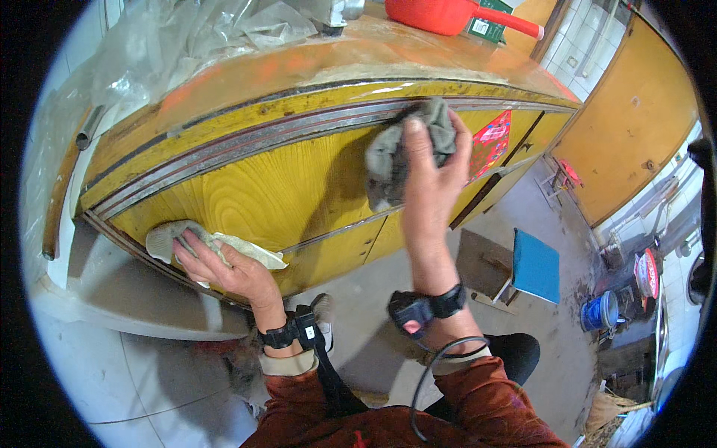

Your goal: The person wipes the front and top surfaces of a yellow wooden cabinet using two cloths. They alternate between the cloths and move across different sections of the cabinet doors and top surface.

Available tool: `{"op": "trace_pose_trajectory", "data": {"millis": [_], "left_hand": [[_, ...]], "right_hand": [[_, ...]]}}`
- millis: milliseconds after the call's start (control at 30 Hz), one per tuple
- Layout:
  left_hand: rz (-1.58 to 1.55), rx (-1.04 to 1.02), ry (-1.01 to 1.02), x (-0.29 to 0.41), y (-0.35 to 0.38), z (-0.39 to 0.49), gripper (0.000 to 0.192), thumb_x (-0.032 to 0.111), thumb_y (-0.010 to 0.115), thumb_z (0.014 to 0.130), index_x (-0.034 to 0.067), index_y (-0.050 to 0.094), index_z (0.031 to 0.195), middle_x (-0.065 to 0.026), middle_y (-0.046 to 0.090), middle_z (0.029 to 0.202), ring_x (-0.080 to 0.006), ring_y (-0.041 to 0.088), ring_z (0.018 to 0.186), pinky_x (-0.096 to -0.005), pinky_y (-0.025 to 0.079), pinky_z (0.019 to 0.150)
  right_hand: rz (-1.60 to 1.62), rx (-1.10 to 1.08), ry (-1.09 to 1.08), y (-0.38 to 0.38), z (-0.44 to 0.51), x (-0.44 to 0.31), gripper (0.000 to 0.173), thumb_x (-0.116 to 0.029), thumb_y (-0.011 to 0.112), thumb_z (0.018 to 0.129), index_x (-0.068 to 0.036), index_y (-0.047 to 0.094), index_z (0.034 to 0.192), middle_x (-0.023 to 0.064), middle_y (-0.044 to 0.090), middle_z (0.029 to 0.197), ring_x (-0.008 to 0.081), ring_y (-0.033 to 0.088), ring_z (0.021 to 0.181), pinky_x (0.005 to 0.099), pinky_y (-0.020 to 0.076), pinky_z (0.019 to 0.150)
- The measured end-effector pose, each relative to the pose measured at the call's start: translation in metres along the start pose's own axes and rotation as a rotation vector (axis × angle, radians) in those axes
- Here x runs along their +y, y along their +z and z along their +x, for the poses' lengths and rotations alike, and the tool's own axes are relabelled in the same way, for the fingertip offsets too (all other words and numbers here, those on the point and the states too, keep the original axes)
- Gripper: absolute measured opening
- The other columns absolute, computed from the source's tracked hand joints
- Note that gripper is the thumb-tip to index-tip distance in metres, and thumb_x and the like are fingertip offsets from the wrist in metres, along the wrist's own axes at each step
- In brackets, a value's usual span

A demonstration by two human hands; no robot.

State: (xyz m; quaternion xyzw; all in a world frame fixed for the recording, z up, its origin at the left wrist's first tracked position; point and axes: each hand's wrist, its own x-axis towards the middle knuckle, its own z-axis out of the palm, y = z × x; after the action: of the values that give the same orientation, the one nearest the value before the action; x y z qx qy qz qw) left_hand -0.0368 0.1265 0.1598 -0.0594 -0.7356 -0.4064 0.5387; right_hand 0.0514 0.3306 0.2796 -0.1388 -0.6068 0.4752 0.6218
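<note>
A yellow wood-grain cabinet [241, 190] with a metal sliding-door track [269, 137] along its upper edge stands before me. My right hand [434, 162] grips a bunched dark grey cloth [386, 151] at the upper middle of the cabinet front, close to the track. Lower at the left, my left hand [224, 260] presses a folded grey cloth [162, 238] with a pale part [257, 252] against the cabinet front near its left edge. Both hands have black straps at the wrists. A red decorated paper [493, 143] is on the front, right of my right hand.
A red plastic dipper [431, 14] and clear plastic sheeting [145, 61] lie on the cabinet top. A blue-topped stool [536, 266] stands on the floor at the right, with a blue bucket [599, 311] beyond. A wooden door [627, 123] is at the upper right.
</note>
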Motion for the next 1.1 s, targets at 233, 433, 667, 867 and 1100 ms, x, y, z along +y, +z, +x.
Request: {"op": "trace_pose_trajectory", "data": {"millis": [233, 433, 667, 867, 1100], "left_hand": [[0.008, 0.002, 0.000, -0.001, 0.001, 0.000, 0.052, 0.034, 0.039, 0.105, -0.002, 0.046, 0.143, -0.0280, 0.035, 0.150, -0.0427, 0.035, 0.135, -0.0537, 0.024, 0.112], [0.033, -0.004, 0.037, 0.001, -0.001, 0.002, 0.053, 0.035, 0.037, 0.106, -0.002, 0.046, 0.142, -0.0284, 0.036, 0.149, -0.0429, 0.037, 0.132, -0.0544, 0.025, 0.110], [0.014, -0.020, 0.010, 0.004, -0.003, 0.002, 0.059, 0.042, 0.036, 0.105, -0.003, 0.045, 0.143, -0.0306, 0.035, 0.148, -0.0448, 0.036, 0.133, -0.0555, 0.026, 0.109], [0.053, -0.003, 0.006, 0.006, -0.001, 0.004, 0.062, 0.044, 0.039, 0.101, -0.003, 0.045, 0.141, -0.0320, 0.035, 0.148, -0.0469, 0.036, 0.135, -0.0563, 0.025, 0.112], [0.061, 0.010, 0.047, 0.011, -0.001, 0.001, 0.053, 0.029, 0.042, 0.100, 0.002, 0.044, 0.145, -0.0278, 0.034, 0.151, -0.0438, 0.032, 0.139, -0.0552, 0.024, 0.113]], "right_hand": [[-0.489, -0.352, -0.659, 0.023, -0.114, 0.082, 0.069, 0.006, 0.067, 0.063, -0.007, 0.053, 0.130, 0.0201, 0.048, 0.121, 0.0395, 0.045, 0.113, 0.0507, 0.0374, 0.094], [-0.635, -0.526, -0.327, -0.043, -0.151, 0.141, 0.067, 0.011, 0.065, 0.062, -0.006, 0.052, 0.125, 0.0215, 0.049, 0.118, 0.0411, 0.047, 0.113, 0.0492, 0.0387, 0.095], [-0.378, -0.369, -0.222, -0.020, -0.128, 0.070, 0.056, 0.009, 0.072, 0.065, -0.006, 0.056, 0.117, 0.0213, 0.051, 0.113, 0.0393, 0.053, 0.105, 0.0406, 0.0465, 0.089], [-0.443, -0.538, -0.744, -0.003, -0.116, 0.091, 0.040, -0.009, 0.063, 0.076, -0.015, 0.060, 0.115, 0.0158, 0.052, 0.119, 0.0339, 0.050, 0.109, 0.0483, 0.0409, 0.090], [-0.674, -0.539, -0.418, -0.071, -0.153, 0.183, 0.049, 0.000, 0.063, 0.068, -0.012, 0.056, 0.115, 0.0188, 0.051, 0.117, 0.0379, 0.047, 0.112, 0.0500, 0.0383, 0.095]]}}
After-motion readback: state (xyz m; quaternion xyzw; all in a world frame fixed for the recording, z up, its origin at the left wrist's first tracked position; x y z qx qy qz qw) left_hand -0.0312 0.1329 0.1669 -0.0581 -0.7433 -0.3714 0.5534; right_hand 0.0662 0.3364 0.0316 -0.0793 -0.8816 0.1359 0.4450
